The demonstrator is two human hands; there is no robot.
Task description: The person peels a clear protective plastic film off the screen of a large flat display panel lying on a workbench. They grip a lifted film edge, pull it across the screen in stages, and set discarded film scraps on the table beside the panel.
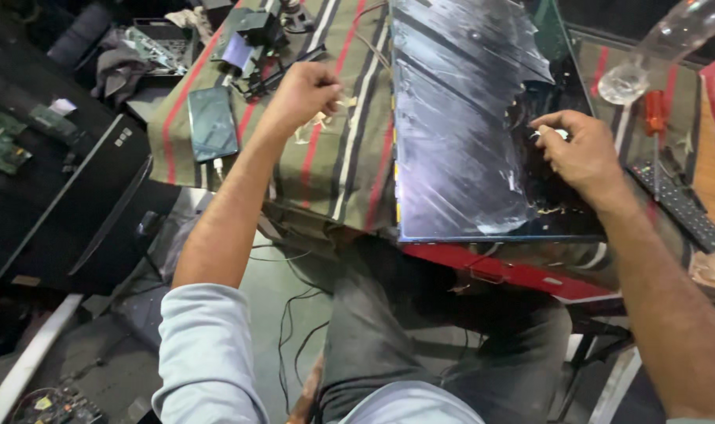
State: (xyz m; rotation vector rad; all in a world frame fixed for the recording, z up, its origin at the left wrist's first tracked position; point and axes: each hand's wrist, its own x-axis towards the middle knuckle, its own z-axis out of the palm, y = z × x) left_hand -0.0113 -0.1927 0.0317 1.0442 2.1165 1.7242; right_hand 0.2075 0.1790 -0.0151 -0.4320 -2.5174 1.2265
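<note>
On the floor at far left, green circuit boards (0, 141) and a dark flat device (75, 208) are seen beside the bench. On the striped cloth (326, 169) covering the bench, a smartphone (213, 122) is laid face up near the left edge, with a small black device (251, 35) behind it. The left hand (301, 93) is held over the cloth just right of the phone, fingers clenched into a fist; whether anything is pinched inside cannot be told. A dark glossy display panel (460, 118), partly covered by torn film, is laid flat on the cloth, its near edge over the person's lap. The right hand (577, 153) is rested on the panel's right part, fingertips closed on a small white object (548, 133). Further right, a clear plastic bottle (664, 47), a red-handled screwdriver (654, 118) and a black remote control (680, 206) are noted beside the panel.
</note>
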